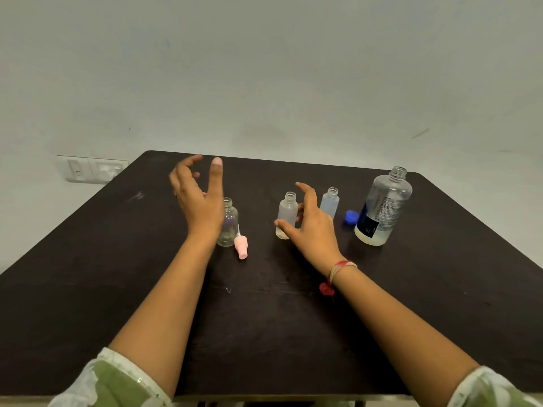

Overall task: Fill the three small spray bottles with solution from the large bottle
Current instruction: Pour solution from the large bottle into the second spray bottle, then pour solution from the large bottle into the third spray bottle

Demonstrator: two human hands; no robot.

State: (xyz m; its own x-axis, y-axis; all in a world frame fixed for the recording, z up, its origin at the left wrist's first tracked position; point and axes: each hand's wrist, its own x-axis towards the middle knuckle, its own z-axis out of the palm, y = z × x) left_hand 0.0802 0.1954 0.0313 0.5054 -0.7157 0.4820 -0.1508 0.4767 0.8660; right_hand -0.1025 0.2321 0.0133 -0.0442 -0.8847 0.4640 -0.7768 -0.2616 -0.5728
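At the table's (88,259) centre, three small spray bottles stand uncapped; the right hand (311,227), fingers spread, nears the middle bottle (286,214). The left hand (199,195) hovers wide and empty. Next, I judge, comes grasping the large bottle (382,207) at three o'clock and pouring carefully.

The surface (117,259) is showing as dark, matt wood with faint scuffs. The large bottle (383,207) is looking like clear, glossy plastic with a printed paper label, and the blue cap (351,217) beside it is shining like smooth plastic. The small spray bottles (287,214) are appearing translucent and frosted; the pink spray head (241,246) is looking matt plastic.
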